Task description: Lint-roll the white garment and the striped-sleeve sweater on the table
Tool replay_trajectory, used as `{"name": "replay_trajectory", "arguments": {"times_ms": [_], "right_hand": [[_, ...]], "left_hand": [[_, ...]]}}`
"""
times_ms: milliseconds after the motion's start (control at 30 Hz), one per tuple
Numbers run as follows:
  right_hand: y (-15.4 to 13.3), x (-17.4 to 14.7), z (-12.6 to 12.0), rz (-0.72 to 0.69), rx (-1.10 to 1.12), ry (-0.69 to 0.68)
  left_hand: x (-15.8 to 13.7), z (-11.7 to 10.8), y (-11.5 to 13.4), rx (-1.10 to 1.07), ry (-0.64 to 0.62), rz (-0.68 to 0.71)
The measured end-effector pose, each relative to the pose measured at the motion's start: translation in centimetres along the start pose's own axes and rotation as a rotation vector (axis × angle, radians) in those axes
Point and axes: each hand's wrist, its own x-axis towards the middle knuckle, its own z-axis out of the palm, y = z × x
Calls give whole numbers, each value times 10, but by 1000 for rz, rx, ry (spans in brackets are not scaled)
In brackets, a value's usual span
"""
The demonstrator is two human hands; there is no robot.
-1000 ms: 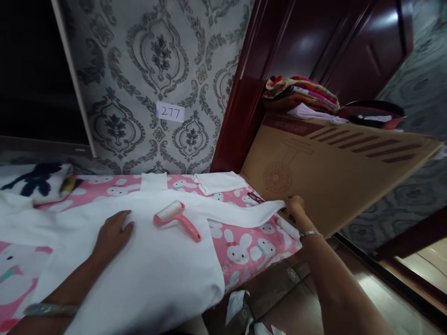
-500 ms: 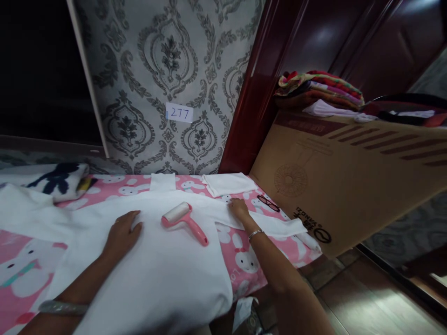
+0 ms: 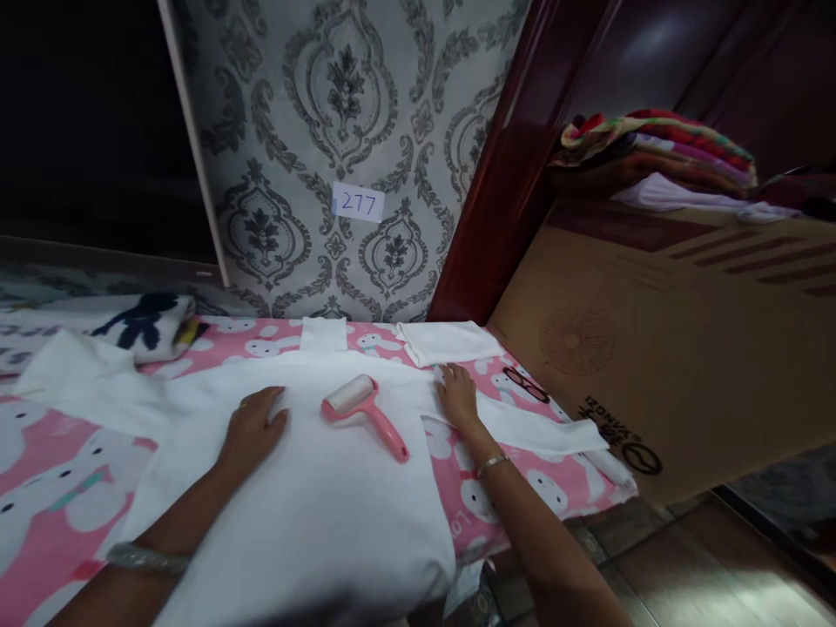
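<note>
A white long-sleeved turtleneck top (image 3: 313, 514) lies spread out, its collar toward the wall. On its chest rests a pink-handled lint roller (image 3: 369, 414) with a white roll; neither hand touches it. My left hand (image 3: 253, 427) lies on the top to the left of the roller, fingers loosely extended and thumb apart. My right hand (image 3: 459, 396) rests on the sleeve on the right near the shoulder, its fingers slightly spread. Nothing shows in either hand.
A pink rabbit-print cloth (image 3: 39, 522) covers the surface. Beyond my right hand lie a folded white cloth (image 3: 450, 341) and dark-rimmed glasses (image 3: 526, 383). A large cardboard box (image 3: 685, 348) stands at the right, with folded textiles (image 3: 679, 148) above. A patterned folded blanket (image 3: 144, 326) is at back left.
The view has shifted, so everything sits further right. My right hand's fingers, bunched before, are now more spread on the sleeve. My left hand and the lint roller keep their places on the top.
</note>
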Motion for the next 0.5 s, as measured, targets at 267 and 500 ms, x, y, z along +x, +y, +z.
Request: {"name": "replay_trajectory", "arguments": {"times_ms": [267, 500], "right_hand": [[-13, -32, 7, -95, 194, -146], [-76, -87, 5, -419, 555, 20]], "left_hand": [[-5, -10, 15, -4, -71, -31], [-12, -8, 15, -32, -30, -60]]}}
